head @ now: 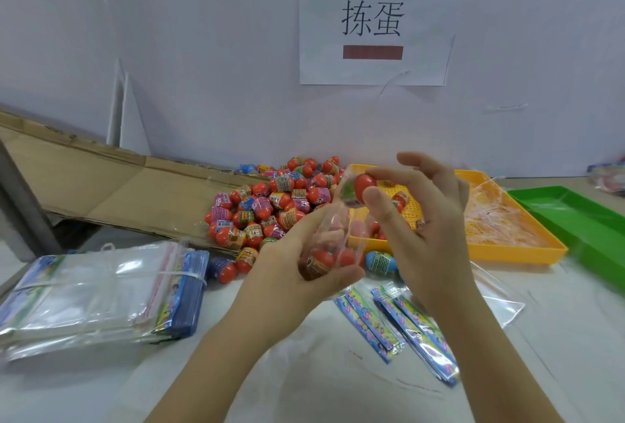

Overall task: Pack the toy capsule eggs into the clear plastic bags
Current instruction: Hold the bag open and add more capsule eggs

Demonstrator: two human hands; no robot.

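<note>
Egg (364, 185) at bag mouth.
My right hand (429, 219) pinches it; my left hand (294, 267) grips the clear bag (333, 229) (eggs (321, 258) already inside); keep its mouth wide.

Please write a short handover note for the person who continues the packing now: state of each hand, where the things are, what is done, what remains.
Left hand grips the small clear plastic bag from below; at least two red capsule eggs already lie in its bottom.
Right hand pinches one more red-orange plastic capsule egg at the bag's mouth, not yet dropped in.
Left to do: drop it in, then continue with the loose pile of wrapped eggs and the banded stack of empty clear bags.
</note>
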